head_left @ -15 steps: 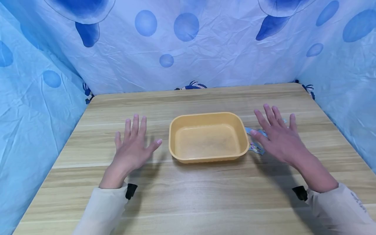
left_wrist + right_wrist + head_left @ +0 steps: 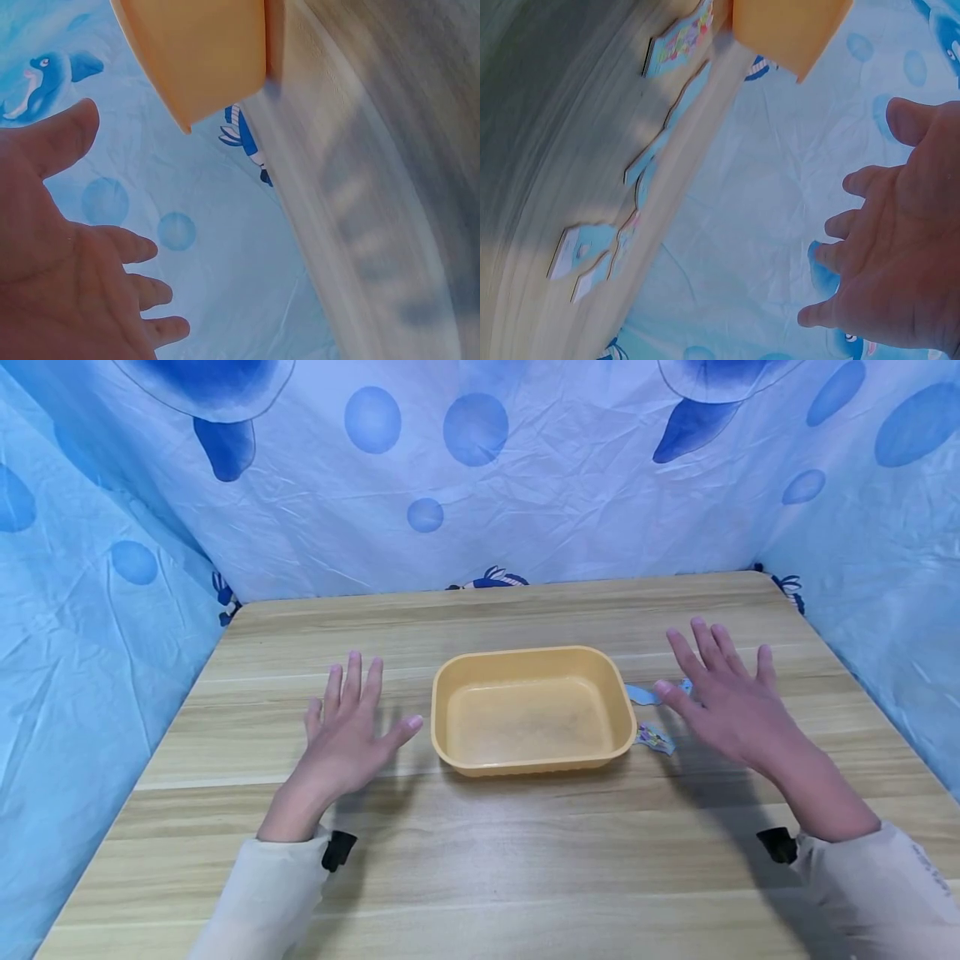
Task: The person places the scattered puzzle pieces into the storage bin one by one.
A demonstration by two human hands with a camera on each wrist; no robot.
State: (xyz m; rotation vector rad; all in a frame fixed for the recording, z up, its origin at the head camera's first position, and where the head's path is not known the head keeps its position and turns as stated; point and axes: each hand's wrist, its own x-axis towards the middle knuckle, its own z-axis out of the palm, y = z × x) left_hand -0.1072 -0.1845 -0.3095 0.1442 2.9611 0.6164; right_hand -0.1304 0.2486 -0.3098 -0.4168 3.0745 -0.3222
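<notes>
- A yellow tray [image 2: 532, 718] sits near the middle of a wood-grain surface [image 2: 487, 868], its open side up. Clock directions in the head view take the tray as centre, with the person at six o'clock.
- The left hand [image 2: 345, 752] is between eight and nine o'clock, palm down with fingers spread and thumb toward the tray. It holds nothing and appears raised, judging by its shadow.
- The right hand [image 2: 738, 710] is at three o'clock, also spread wide, holding nothing and apparently raised. Neither hand touches the tray.
- A patterned piece [image 2: 656, 739], flat and colourful, lies between three and four o'clock, just beside the tray. The tray's rim may cover part of it; whether they touch cannot be told.
- A light-blue piece [image 2: 643, 695], also flat, lies between two and three o'clock, near the right thumb.
- The right wrist view shows further cut pieces [image 2: 585, 247] toward eight o'clock of that picture, some with wavy edges. Their exact number is hard to tell.
- As for progress, every visible piece lies loose outside the tray, and no pieces are seen joined into a whole. This looks like a pause between actions, with handling of the pieces probably left to do; whether anything is finished cannot be told.
</notes>
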